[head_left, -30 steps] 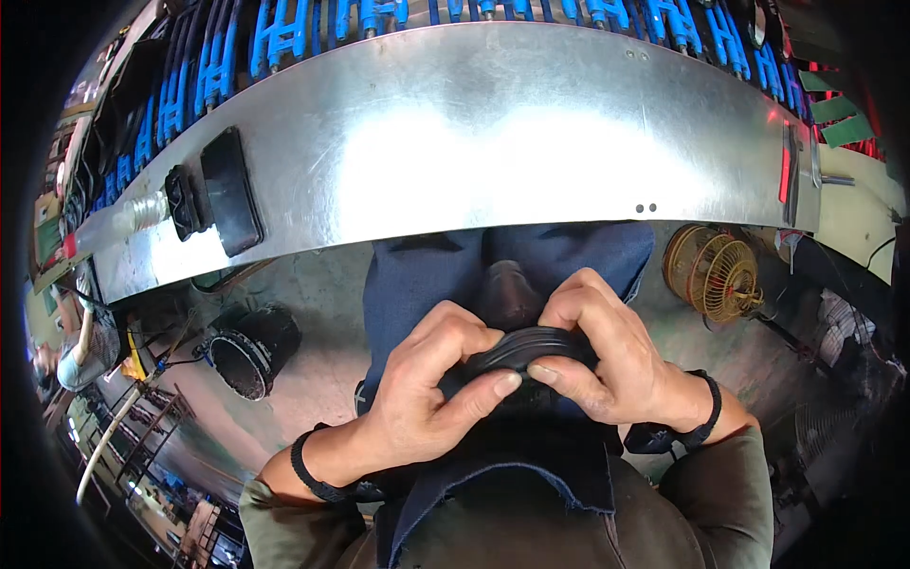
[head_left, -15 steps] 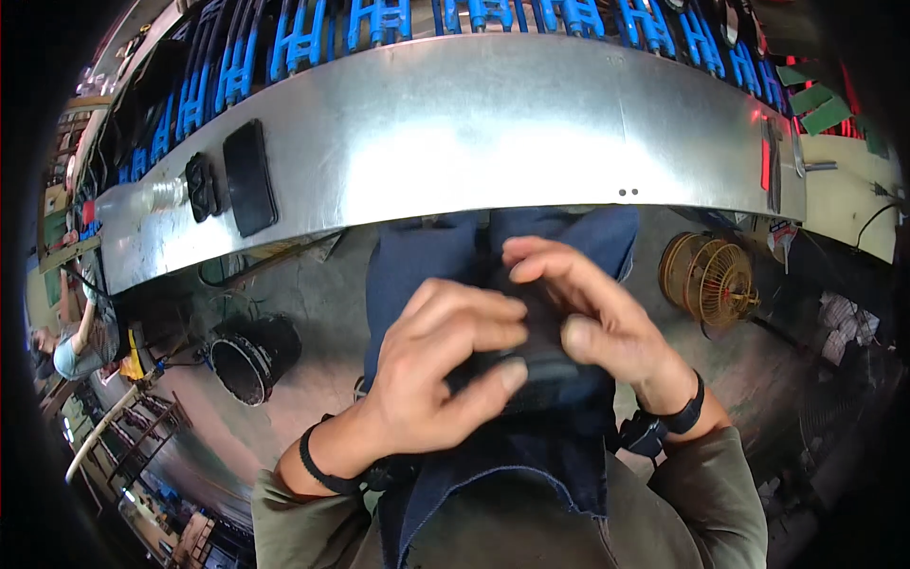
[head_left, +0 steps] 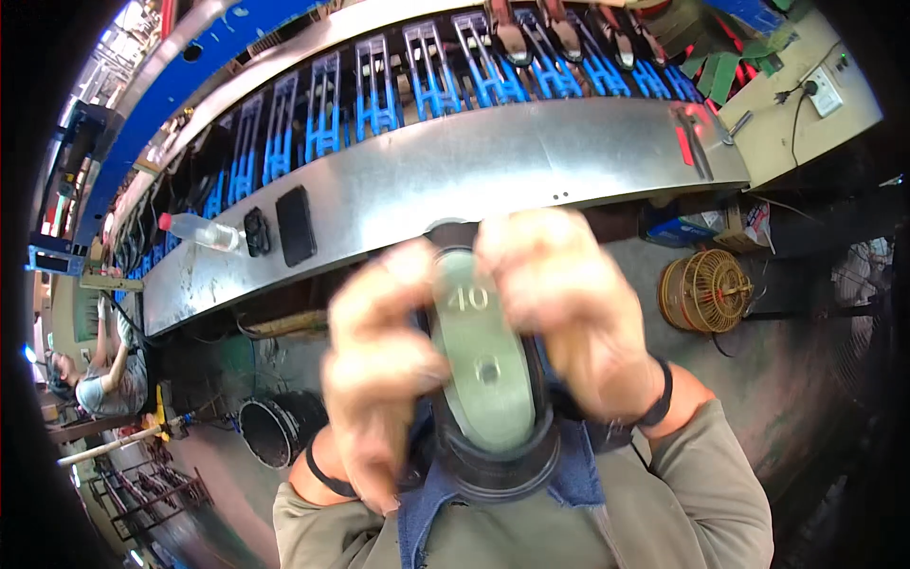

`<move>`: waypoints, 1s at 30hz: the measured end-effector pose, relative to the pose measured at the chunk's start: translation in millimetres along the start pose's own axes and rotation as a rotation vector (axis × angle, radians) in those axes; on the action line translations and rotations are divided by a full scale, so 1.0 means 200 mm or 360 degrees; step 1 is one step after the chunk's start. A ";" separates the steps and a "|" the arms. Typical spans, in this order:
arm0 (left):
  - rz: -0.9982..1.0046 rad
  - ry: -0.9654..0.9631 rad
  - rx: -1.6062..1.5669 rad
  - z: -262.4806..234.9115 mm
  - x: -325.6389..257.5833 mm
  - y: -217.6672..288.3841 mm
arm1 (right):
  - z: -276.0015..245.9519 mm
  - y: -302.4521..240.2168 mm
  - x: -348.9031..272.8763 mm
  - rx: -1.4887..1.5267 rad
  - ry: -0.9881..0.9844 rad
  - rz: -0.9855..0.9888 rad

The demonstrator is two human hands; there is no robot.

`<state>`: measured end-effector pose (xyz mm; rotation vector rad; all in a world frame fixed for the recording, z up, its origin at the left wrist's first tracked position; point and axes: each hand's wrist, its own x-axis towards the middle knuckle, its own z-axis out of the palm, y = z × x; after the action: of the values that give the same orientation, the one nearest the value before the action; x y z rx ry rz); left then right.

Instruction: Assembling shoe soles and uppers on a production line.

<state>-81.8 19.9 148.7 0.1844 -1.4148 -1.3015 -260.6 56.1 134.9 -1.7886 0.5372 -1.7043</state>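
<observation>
A black shoe upper (head_left: 498, 471) wraps around a pale green shoe last (head_left: 488, 379), raised in front of my chest with the last's flat sole side facing up at me. My left hand (head_left: 379, 351) grips its left edge, fingers bent. On the opposite edge, toward the narrower far end, my right hand (head_left: 569, 308) is closed around the upper. Both hands are smeared by motion, and the underside of the upper is hidden.
Beyond my hands runs a metal bench (head_left: 417, 185) with a phone (head_left: 295, 226), a plastic bottle (head_left: 201, 231) and red-handled pliers (head_left: 686, 144). Blue metal racks (head_left: 374, 90) line its far side. A black bucket (head_left: 267, 431) and wire spool (head_left: 709, 291) stand below; another person (head_left: 112, 384) is at far left.
My hands have lifted the shoe upper from over my lap toward me and turned it, showing the green last. The view has tilted up, so more of the racks shows.
</observation>
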 end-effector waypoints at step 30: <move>-0.0665 -0.0904 0.0937 -0.23 -0.46 -0.75 | -0.30 0.34 -0.60 -0.0922 0.0744 0.1197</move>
<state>-94.7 4.2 -31.4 0.5600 -2.3283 -1.2834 -322.6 77.0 -0.4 -1.2180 1.7927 -1.4656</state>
